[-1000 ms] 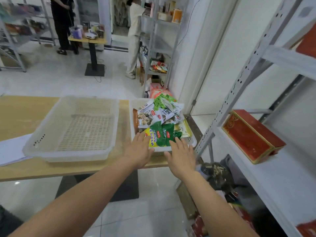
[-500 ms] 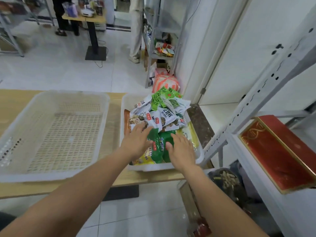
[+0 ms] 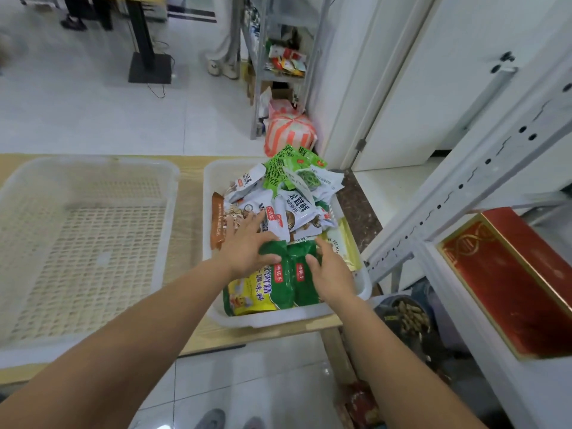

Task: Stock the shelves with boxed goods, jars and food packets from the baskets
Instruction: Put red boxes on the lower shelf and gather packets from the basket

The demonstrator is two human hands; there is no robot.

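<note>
A white basket (image 3: pixel 278 320) on the wooden table (image 3: pixel 190 193) is heaped with food packets. At its near end lie two green packets (image 3: pixel 284 286), one with a yellow label; white mushroom packets (image 3: pixel 297 212) and light green ones (image 3: pixel 281 168) are piled behind. My left hand (image 3: pixel 247 246) lies spread over the pile, its fingers on a white packet and its thumb on the left green packet. My right hand (image 3: pixel 329 272) touches the right green packet, thumb on its face, fingers at its far edge. A red box (image 3: pixel 510 274) lies on the white shelf (image 3: pixel 544 397) at the right.
A second white basket (image 3: pixel 93 243) holding nothing stands on the table's left. The shelf's perforated upright (image 3: pixel 464 187) rises just right of the full basket. Below it sits a bag of nuts (image 3: pixel 408 317). An orange striped bag (image 3: pixel 291 131), another rack (image 3: pixel 278 57) and a person's legs (image 3: pixel 223 54) are beyond.
Both hands have moved forward from the basket's near rim onto the packets. My head has come closer and tilted down.
</note>
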